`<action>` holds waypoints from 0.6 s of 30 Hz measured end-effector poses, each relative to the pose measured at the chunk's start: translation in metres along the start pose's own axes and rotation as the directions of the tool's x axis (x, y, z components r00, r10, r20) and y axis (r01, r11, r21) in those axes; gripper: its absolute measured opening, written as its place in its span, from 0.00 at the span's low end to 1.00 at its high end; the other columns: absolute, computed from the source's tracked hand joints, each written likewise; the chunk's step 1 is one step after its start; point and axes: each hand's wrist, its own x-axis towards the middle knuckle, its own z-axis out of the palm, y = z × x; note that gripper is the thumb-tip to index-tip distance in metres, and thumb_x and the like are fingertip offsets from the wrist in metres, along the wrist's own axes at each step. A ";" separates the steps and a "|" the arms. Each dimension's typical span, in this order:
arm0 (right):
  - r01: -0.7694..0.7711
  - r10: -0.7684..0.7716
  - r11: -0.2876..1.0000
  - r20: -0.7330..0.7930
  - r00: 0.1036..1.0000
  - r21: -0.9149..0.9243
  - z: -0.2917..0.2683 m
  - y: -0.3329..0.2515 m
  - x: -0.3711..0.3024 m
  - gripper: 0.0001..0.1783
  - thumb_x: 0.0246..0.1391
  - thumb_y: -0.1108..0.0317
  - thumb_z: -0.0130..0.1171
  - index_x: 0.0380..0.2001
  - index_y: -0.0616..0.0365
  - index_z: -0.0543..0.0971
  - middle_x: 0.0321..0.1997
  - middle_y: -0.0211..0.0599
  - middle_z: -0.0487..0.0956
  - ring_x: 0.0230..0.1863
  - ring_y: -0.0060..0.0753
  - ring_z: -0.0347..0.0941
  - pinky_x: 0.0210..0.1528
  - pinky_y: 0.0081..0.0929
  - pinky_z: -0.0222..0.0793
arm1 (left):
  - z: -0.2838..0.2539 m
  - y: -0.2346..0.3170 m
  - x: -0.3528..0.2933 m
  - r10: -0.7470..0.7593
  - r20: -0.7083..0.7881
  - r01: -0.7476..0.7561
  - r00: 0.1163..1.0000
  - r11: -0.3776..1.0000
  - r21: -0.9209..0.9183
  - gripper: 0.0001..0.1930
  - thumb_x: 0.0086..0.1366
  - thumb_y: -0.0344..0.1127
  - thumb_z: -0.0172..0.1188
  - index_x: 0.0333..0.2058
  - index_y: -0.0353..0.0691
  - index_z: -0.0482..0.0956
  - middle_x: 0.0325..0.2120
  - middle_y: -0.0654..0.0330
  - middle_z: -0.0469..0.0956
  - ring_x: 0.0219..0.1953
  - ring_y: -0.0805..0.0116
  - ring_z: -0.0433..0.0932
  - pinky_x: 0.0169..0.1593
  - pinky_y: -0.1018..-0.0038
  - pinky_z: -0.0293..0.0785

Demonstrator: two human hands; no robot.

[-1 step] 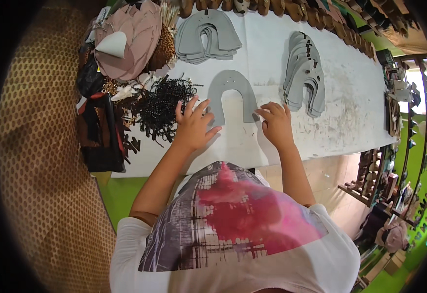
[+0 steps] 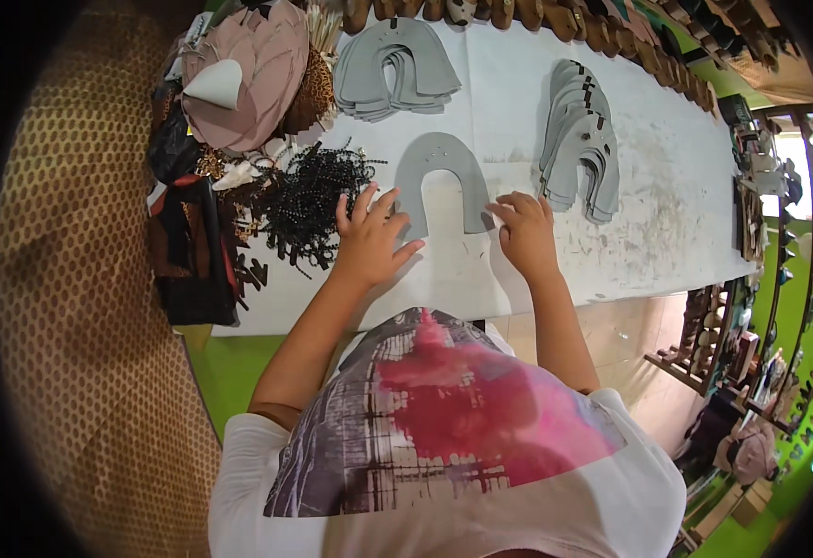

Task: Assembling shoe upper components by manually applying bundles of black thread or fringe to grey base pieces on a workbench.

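A flat grey U-shaped piece [image 2: 442, 151] lies on the white table with its curve pointing away from me and small marks near its top. My left hand [image 2: 369, 237] rests beside its left leg, fingers spread and nothing in them. By the right leg's lower end is my right hand [image 2: 527, 237], fingers stretched and loosely apart, the index fingertip close to the edge; whether it touches, I cannot tell. Just left of my left hand spreads a heap of black beaded strips [image 2: 318, 200].
Overlapping grey U-shaped pieces form one stack [image 2: 434, 70] at the back and another, with dark tabs, at the right [image 2: 569, 153]. Pink pieces [image 2: 267, 93] and a black-and-red bag [image 2: 197, 288] crowd the left side. Brown shoe lasts [image 2: 555, 19] line the white table's [image 2: 667, 223] far edge.
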 end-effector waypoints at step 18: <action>0.048 -0.052 0.998 -0.079 0.996 -0.044 0.072 -0.031 0.076 0.27 0.53 0.50 0.47 0.52 0.53 0.68 0.54 0.35 0.68 0.54 0.40 0.61 0.52 0.42 0.56 | 0.073 0.031 0.010 -0.199 -0.097 0.212 0.975 0.966 0.145 0.37 0.56 0.57 0.50 0.60 0.44 0.55 0.61 0.60 0.53 0.64 0.65 0.47 0.61 0.44 0.33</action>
